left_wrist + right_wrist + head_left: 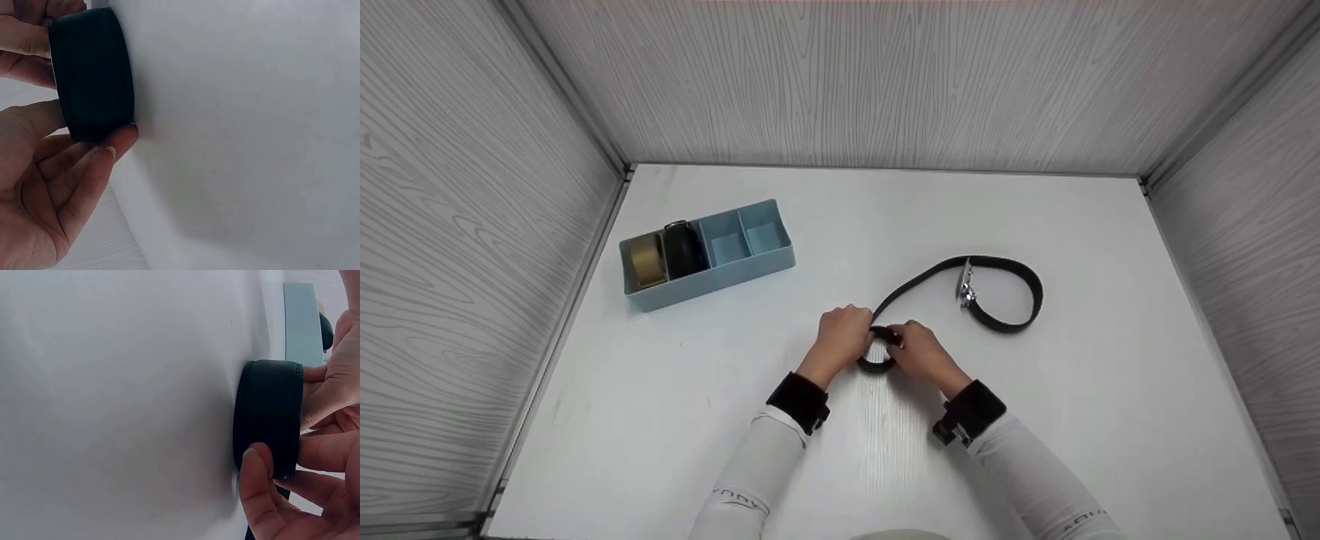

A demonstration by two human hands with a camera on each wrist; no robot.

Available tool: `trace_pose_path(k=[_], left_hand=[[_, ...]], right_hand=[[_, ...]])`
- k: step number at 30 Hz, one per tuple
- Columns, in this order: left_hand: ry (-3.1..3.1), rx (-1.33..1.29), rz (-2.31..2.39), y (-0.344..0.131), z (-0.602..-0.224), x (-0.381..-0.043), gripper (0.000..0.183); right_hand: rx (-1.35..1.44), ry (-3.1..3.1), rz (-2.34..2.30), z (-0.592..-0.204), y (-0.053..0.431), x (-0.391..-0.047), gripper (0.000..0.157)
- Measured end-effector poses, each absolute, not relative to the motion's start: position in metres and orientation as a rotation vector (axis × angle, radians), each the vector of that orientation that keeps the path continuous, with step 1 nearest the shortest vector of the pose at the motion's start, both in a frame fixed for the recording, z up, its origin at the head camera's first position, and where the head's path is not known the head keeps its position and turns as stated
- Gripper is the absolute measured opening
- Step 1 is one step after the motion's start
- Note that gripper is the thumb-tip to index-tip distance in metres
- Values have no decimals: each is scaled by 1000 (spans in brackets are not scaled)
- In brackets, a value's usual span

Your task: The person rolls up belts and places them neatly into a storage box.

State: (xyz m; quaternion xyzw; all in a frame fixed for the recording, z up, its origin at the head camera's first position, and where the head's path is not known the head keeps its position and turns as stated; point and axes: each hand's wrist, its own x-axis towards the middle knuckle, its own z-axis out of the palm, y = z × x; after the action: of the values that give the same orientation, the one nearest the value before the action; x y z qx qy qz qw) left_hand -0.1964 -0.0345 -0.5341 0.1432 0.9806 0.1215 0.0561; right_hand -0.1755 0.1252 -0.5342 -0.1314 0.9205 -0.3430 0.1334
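Observation:
A black belt [1029, 281] lies on the table in the head view, its near end wound into a small upright coil [876, 367]. My left hand [844, 334] grips the coil's left side, next to where the loose strap runs off. On the opposite side, my right hand [919, 351] pinches the coil between thumb and fingers. The loose strap curves away to the right and loops back to a silver buckle [965, 286]. Both wrist views show the coil [93, 73] standing on its edge, fingertips of both hands around it.
At the back left stands a blue divided tray [720, 279]. Its left compartment holds a tan rolled item [646, 259], and beside that sits a black rolled item [682, 250] with a metal piece on top. Wood-grain panels [840, 82] enclose the white table at the back and sides.

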Motion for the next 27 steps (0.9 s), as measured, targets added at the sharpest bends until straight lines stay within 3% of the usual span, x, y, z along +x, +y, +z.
trace_pose_path(k=[7, 27], left_hand=[[2963, 354, 377, -31, -536, -194, 9], [2935, 366, 523, -36, -529, -195, 17]], right_hand=[[-126, 2590, -1042, -529, 124, -165, 13], [-341, 2640, -956, -532, 124, -177, 8]])
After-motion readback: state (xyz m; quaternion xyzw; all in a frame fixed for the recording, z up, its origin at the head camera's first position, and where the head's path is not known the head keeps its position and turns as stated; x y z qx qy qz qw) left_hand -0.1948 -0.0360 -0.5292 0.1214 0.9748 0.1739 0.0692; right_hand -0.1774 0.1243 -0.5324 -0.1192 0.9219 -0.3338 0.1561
